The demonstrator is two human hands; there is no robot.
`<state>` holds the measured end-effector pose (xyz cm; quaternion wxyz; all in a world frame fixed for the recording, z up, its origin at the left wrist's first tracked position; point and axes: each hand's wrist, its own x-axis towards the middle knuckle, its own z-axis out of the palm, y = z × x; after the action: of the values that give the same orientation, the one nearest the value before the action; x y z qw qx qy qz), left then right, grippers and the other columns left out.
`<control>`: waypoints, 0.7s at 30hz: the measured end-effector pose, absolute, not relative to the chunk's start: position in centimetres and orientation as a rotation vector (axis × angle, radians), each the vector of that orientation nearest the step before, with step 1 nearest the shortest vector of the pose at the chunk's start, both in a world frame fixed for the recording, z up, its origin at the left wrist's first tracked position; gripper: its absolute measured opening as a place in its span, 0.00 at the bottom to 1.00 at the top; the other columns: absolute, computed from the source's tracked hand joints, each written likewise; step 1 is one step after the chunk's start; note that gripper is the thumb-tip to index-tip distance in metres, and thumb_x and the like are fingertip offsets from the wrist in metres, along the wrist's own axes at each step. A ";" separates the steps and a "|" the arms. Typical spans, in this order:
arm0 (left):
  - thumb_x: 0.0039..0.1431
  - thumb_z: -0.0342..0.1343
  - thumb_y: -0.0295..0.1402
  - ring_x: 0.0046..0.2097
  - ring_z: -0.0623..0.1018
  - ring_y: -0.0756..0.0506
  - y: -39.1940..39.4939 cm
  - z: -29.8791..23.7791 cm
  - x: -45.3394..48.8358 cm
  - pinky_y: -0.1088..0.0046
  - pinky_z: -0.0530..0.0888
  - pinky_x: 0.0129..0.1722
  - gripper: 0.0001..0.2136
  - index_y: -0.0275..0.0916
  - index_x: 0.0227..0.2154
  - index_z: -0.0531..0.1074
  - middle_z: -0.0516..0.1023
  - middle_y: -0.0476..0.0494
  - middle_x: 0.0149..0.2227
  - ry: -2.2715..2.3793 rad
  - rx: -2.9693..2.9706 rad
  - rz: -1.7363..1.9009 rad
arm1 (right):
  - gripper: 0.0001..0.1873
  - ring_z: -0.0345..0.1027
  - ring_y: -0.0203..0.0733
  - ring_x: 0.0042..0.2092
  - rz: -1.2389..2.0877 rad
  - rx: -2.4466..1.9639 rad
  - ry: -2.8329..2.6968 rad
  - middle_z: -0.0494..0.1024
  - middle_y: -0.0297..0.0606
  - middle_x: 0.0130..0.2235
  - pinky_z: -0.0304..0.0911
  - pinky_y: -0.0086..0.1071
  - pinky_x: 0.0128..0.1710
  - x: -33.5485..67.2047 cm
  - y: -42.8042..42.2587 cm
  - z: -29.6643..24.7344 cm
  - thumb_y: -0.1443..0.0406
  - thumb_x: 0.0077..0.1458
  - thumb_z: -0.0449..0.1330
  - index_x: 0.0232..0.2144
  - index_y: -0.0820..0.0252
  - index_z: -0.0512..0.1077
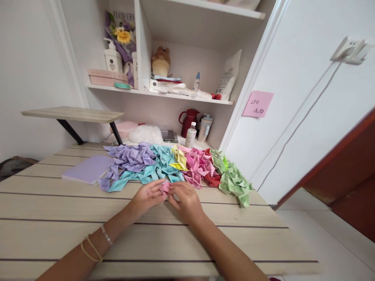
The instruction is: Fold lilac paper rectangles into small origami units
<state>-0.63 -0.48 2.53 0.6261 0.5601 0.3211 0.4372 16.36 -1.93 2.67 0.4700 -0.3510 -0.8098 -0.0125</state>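
Note:
Between my two hands, just above the table, is a small pink folded paper (165, 188). My left hand (149, 195) holds it from the left, palm turned partly up, the fingers along its edge. From the right, my right hand (185, 198) pinches it with thumb and fingertips, covering part of it. Right behind the hands lie heaps of folded paper pieces: purple (134, 158), blue (160, 160), yellow (179, 157), pink (197, 164), red (213, 180) and green (234, 181).
A stack of lilac paper sheets (87, 168) lies left of the heaps. Behind them stand a clear bottle (191, 135), a dark red jug (189, 121) and a pale cup (205, 128). A small raised shelf (73, 114) stands at the left. A cable (301, 121) hangs along the right wall.

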 end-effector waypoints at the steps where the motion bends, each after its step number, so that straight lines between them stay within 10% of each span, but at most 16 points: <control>1: 0.41 0.64 0.31 0.48 0.73 0.42 -0.5 2.3 -0.6 0.65 0.69 0.47 0.29 0.38 0.49 0.64 0.69 0.35 0.51 0.730 1.286 0.995 | 0.08 0.67 0.43 0.40 -0.053 -0.876 -1.996 0.75 0.40 0.34 0.61 0.37 0.42 16.3 -1.9 2.6 0.72 0.50 0.53 0.31 0.56 0.69; 10: 0.45 0.61 0.31 0.51 0.69 0.41 -0.8 1.7 -0.1 0.63 0.67 0.49 0.26 0.41 0.50 0.64 0.62 0.36 0.56 0.696 1.368 1.026 | 0.07 0.65 0.43 0.36 0.005 -1.017 -1.971 0.75 0.37 0.31 0.57 0.38 0.41 16.3 -1.6 2.6 0.71 0.52 0.54 0.30 0.56 0.71; 21: 0.35 0.65 0.30 0.38 0.77 0.43 -0.3 1.9 -0.2 0.65 0.73 0.41 0.18 0.34 0.33 0.72 0.79 0.42 0.36 0.890 1.307 1.126 | 0.03 0.68 0.40 0.36 0.480 -0.985 -1.813 0.77 0.35 0.31 0.58 0.35 0.41 15.8 -1.6 2.7 0.67 0.49 0.59 0.30 0.57 0.72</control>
<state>-0.18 -0.34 1.88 0.5649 0.5557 0.3783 0.4786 15.77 -1.60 2.73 0.4895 -0.4054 -0.7463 0.1977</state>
